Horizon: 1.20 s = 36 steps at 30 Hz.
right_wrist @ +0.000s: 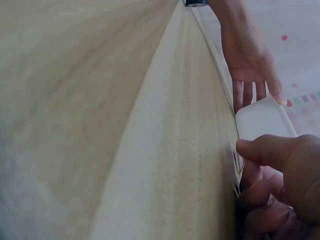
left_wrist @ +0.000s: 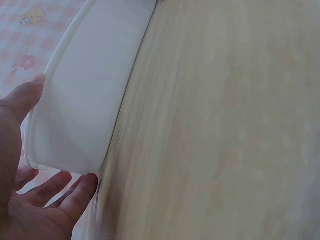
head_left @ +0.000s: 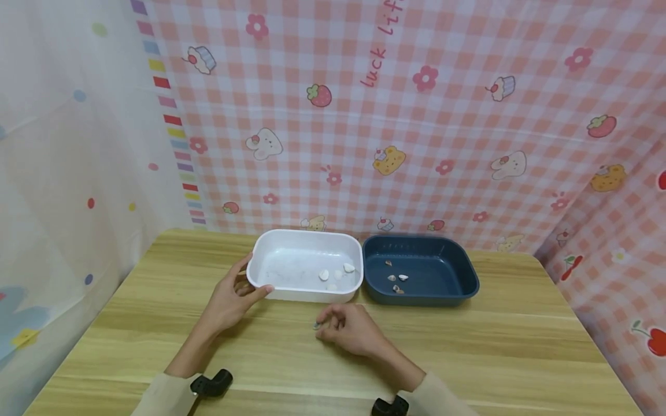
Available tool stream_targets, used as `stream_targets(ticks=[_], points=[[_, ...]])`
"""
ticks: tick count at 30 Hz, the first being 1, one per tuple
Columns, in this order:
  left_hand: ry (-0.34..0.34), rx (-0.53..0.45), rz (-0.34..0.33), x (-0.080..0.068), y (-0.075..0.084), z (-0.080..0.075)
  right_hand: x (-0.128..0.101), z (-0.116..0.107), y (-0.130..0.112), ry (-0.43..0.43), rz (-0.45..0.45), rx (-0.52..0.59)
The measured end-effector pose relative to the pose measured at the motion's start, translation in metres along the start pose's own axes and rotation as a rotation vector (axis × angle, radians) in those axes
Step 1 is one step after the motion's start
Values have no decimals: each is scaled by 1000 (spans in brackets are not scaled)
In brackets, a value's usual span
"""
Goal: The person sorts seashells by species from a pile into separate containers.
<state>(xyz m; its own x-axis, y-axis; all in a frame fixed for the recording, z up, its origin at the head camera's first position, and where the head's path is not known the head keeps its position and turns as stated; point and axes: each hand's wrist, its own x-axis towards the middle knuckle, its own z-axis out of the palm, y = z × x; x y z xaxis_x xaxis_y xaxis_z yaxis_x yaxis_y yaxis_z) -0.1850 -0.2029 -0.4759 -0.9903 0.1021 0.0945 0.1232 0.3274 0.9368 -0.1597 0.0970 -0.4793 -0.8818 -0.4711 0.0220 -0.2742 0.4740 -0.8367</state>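
Two hands, left hand (head_left: 231, 300) cupping white tray (head_left: 270, 286) corner, right hand (head_left: 348, 329) pinching shell (head_left: 315, 326).

Two trays on the desk (head_left: 156, 300): one white tray (head_left: 270, 286) and one dark blue tray (head_left: 458, 271). About four pale shells (head_left: 324, 275) in the white one, about four small shells (head_left: 403, 277) in the blue. One more small piece (head_left: 315, 326) pinched at the right hand (head_left: 354, 332); two hands in all, counting the left hand (head_left: 229, 300).
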Motion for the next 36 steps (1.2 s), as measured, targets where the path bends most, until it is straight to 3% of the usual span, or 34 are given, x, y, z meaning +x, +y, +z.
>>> stream_targets(ticks=[11, 36], points=[[5, -6, -7, -1, 1, 1, 3, 4, -2, 71, 11, -75], [2, -17, -5, -1, 2, 0, 2, -4, -10, -2, -34, -219]])
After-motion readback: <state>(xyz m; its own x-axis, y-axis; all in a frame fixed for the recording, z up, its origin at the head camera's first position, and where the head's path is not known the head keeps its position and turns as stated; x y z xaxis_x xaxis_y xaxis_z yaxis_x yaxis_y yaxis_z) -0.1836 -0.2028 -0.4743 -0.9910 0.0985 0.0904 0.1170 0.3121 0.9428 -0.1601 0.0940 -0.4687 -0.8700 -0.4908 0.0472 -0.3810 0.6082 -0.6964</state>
